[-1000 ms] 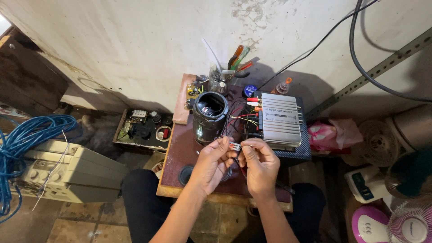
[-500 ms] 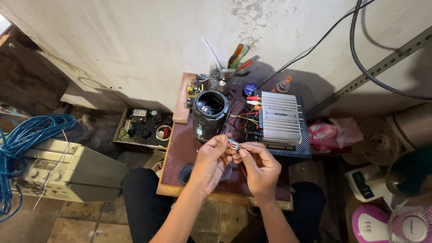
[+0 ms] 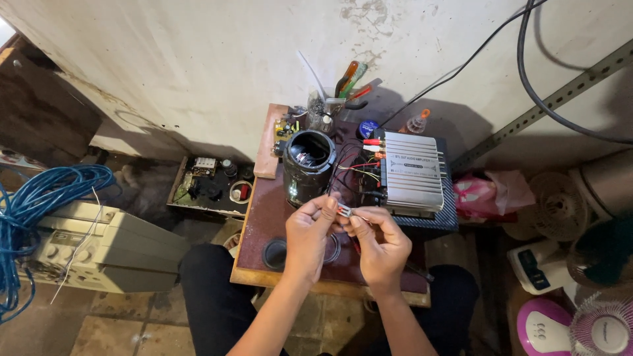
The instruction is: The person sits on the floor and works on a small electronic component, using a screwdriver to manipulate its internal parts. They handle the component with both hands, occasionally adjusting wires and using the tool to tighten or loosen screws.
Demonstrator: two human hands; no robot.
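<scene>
From where I watch, far left off the desk: a coil of blue cable (image 3: 39,217) over a beige equipment case (image 3: 99,247), then an open tray of small parts (image 3: 211,188) on the floor beside the desk's left edge. On the small brown desk (image 3: 264,217), a black cylindrical speaker housing (image 3: 308,165) stands upright near the back left, with a green circuit board (image 3: 285,128) behind it at the back edge and a jar of tools (image 3: 330,105) against the wall. The left hand (image 3: 308,237) and right hand (image 3: 382,247) are together over the desk's front middle, fingertips of both pinched on a small metal connector (image 3: 344,211) held just above the surface. Thin red, black and yellow wires (image 3: 353,171) run from that spot back toward the silver amplifier (image 3: 414,173) at the back right; I cannot tell which wire ends at the connector. Risks, as I judge: the piece is tiny, so a slipped pinch would drop it among the clutter or off the front edge; a pull on the short leads could break a joint or drag the amplifier; whether the unit is powered is not visible. A pink bag (image 3: 494,194) lies off the right edge.
</scene>
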